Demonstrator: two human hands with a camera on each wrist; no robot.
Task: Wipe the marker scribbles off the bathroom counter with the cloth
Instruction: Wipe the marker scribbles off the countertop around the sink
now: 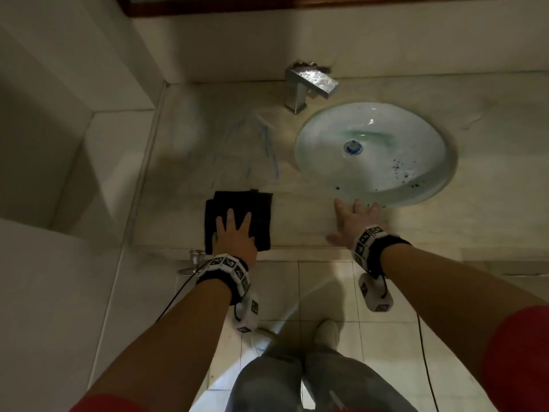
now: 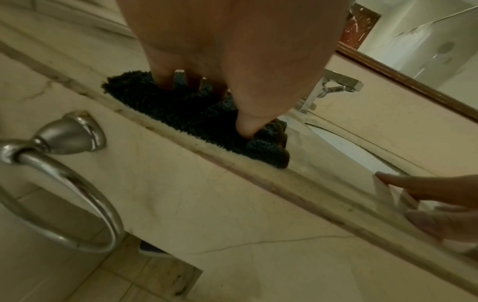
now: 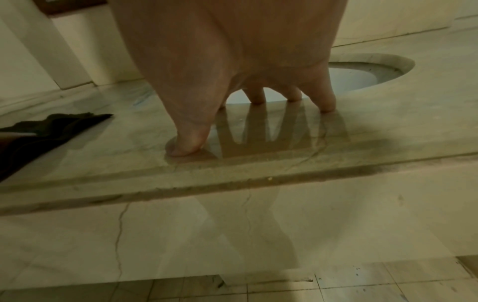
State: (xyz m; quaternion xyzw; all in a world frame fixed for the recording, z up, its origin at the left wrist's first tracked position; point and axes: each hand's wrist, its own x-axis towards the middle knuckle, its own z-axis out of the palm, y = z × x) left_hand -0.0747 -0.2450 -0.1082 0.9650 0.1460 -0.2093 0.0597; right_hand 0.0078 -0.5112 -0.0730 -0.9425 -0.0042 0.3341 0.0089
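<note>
A folded black cloth [image 1: 255, 209] lies on the marble counter [image 1: 303, 221] near its front edge, left of the sink. My left hand [image 1: 233, 230] presses flat on the cloth with fingers spread; the left wrist view shows the fingertips [image 2: 245, 130] sunk into the shaggy cloth [image 2: 186, 114]. Blue marker scribbles [image 1: 269, 147] run across the counter beyond the cloth, between it and the tap. My right hand [image 1: 353, 215] rests flat on bare counter by the sink's near rim, its fingertips [image 3: 327, 104] touching the wet-looking stone. The cloth [image 3: 38, 132] shows at the left of the right wrist view.
An oval white sink [image 1: 375, 153] with blue specks and a blue-ringed drain sits right of the scribbles. A square chrome tap [image 1: 309, 84] stands behind it. A chrome towel ring [image 2: 59, 175] hangs on the counter's front face. A tiled wall ledge [image 1: 89, 162] borders the left.
</note>
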